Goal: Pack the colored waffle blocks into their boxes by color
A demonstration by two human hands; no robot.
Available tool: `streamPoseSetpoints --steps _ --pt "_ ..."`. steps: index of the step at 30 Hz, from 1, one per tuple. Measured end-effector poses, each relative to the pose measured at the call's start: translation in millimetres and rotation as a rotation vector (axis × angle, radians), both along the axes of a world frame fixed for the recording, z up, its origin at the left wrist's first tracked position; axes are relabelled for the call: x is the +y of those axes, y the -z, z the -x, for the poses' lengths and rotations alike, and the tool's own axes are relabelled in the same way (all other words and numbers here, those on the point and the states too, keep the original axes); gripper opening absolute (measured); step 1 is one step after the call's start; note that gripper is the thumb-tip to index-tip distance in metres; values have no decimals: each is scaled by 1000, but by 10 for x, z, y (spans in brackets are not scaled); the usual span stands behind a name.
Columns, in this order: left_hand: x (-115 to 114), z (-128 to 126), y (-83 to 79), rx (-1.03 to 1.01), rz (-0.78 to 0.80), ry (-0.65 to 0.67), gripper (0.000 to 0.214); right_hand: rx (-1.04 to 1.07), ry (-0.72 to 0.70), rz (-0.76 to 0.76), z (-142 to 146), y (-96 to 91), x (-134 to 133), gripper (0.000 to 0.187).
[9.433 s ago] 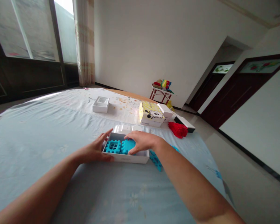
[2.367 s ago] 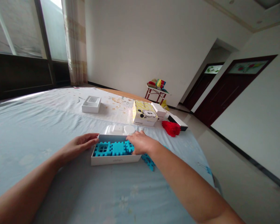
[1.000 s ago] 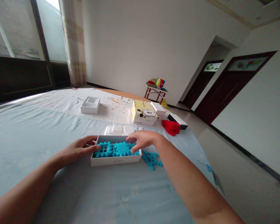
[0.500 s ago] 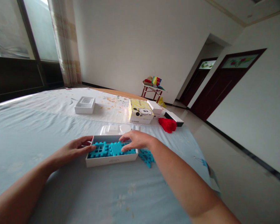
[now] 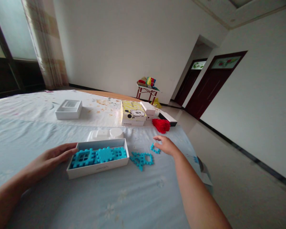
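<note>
My left hand (image 5: 54, 155) grips the left end of a long white box (image 5: 95, 169), its thumb over the rim. Inside the box lie blue interlocking plastic blocks (image 5: 105, 155) with toothed edges, some with window grids. To the right of the box, my right hand (image 5: 166, 145) is low over the table, finger and thumb apart. A small blue toothed frame block (image 5: 154, 148) is just under its thumb; whether they touch is unclear. Between box and hand, several blue pieces (image 5: 141, 159) lie in a loose cluster on the cloth.
A clear-white moulded plastic tray (image 5: 106, 135) sits behind the box. Farther back are a white lid or box (image 5: 69, 109), a yellow cartoon box (image 5: 133, 113), a small white box (image 5: 147, 108), a red fluffy item (image 5: 161, 126) and a black-and-white box (image 5: 168, 118). A floral cloth covers the table.
My right hand has left the inside of the box and moved right, to beside the loose pieces. My left hand stays at the box's left end. The view has turned slightly right.
</note>
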State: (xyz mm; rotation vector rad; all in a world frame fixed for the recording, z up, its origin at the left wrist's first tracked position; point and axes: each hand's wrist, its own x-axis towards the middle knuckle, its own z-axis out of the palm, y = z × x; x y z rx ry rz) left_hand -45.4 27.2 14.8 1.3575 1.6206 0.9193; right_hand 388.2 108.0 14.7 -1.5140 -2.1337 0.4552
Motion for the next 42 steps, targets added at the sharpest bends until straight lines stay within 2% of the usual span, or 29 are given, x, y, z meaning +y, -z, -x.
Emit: streamPoseSetpoints --steps 5,9,14,17,20,25,32,38,42 --pt "46 50 66 -153 107 9 67 -139 5 73 -77 181 -39 51" --pt "103 134 157 -172 137 -10 64 -73 -5 65 -65 129 -89 50" --pt "99 114 154 -180 146 -20 64 61 -262 134 56 -75 -262 58" --pt "81 76 132 -205 160 -22 69 4 -375 162 170 -121 -339 60" --pt "66 53 106 -220 161 -13 71 -99 -426 164 254 -82 -353 65" --pt "30 14 26 -145 91 -44 67 -139 -368 110 294 -18 -333 61" --pt "-31 -69 -54 -143 61 -23 68 -27 -332 42 377 -109 -388 61" --pt "-27 -57 -44 -137 36 29 68 27 -315 7 414 -75 -385 60" --pt "-20 -29 -13 -143 26 55 65 -26 -286 50 428 -21 -375 61"
